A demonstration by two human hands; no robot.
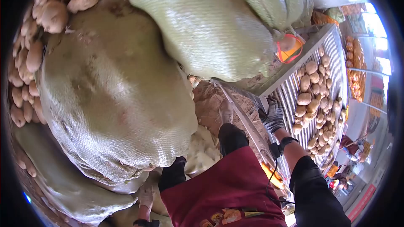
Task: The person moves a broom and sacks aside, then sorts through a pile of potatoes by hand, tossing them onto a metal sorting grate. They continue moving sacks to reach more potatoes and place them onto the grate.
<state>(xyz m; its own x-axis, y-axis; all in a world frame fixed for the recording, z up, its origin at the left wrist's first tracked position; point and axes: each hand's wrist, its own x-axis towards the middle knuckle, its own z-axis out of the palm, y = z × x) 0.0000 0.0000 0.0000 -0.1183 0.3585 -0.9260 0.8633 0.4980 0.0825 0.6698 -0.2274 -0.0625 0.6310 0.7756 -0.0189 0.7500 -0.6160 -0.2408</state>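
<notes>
A bulging sack (113, 96) filled the near left, the gloved left hand (146, 197) low beside it, its grip too unclear to tell. The right hand (272, 115), dark-gloved, had its grip curled over the metal frame (296, 61). Beyond, loose potatoes (304, 98) lay on rollers (335, 52); farther off sat orange net bags (358, 71).

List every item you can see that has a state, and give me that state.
Large sack at left: bulging, stained
Upper sack: bulging
Lower-left sack: slumped, creased
Slatted rack: partly covered with potatoes
Potatoes on the rack: loose
Right hand: gloved, at the rack's edge
Left hand: gloved, grip unclear
</notes>
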